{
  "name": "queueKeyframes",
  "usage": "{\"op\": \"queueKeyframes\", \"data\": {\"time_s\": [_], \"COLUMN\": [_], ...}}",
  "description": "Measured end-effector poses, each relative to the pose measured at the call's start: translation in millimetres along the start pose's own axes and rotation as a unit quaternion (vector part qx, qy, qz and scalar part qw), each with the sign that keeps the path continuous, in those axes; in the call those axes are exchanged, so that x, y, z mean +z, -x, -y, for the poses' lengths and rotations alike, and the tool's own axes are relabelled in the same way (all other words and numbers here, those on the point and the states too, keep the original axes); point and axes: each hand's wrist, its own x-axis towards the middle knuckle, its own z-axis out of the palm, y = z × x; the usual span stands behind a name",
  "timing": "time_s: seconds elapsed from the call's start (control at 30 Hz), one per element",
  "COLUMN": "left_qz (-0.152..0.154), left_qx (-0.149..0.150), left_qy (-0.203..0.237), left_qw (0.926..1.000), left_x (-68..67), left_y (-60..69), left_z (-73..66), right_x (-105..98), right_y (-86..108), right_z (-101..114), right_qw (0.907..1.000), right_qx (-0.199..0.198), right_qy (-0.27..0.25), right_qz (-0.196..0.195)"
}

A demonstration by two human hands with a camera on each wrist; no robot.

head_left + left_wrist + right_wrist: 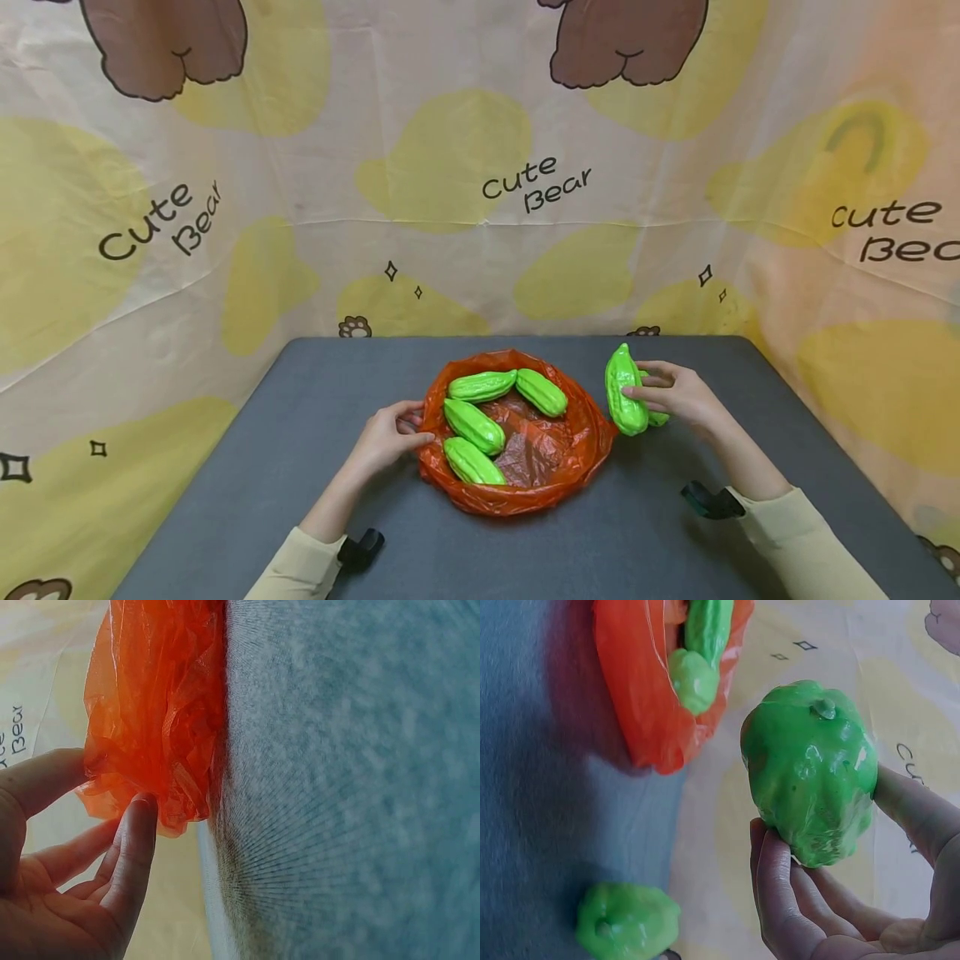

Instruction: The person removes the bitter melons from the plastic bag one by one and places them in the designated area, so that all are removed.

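An orange-red plastic bag (pixel 517 500) lies wide open on the grey table, with several green bumpy vegetables (pixel 480 385) inside, mostly along its left and back. My left hand (pixel 386 437) pinches the bag's left rim; the left wrist view shows thumb and fingers at the crumpled plastic (pixel 161 727). Just right of the bag, my right hand (pixel 678 396) holds one green vegetable (pixel 624 392) raised between thumb and fingers. In the right wrist view that vegetable (pixel 810 772) is seen end-on, clear of the bag (pixel 630 690).
Another green vegetable (pixel 626 921) lies on the table right of the bag, partly hidden behind the right hand in the head view. The grey table (pixel 337 367) ends at a patterned cloth backdrop (pixel 450 275). Black wrist cameras sit at both sleeves.
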Motion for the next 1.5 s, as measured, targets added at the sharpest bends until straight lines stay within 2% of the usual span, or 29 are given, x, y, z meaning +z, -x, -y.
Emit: {"op": "queueKeyframes", "data": {"time_s": [0.37,0.77,1.5], "left_qz": [0.001,0.003,0.0], "left_qx": [0.003,0.001,0.004], "left_qy": [-0.005,-0.004,-0.005], "left_qw": [1.0,1.0,1.0], "left_x": [-0.6,-0.5,1.8], "left_y": [-0.6,0.1,-1.6], "left_z": [-1.8,-0.6,-0.2], "right_x": [-23,-42,-67], "right_y": [8.2,6.5,4.7], "right_z": [0,-10,-39], "right_qw": [0.9999,0.9989,0.995], "right_qx": [-0.005,0.02,0.048], "right_qy": [-0.009,0.026,0.07], "right_qz": [-0.013,-0.035,-0.052]}}
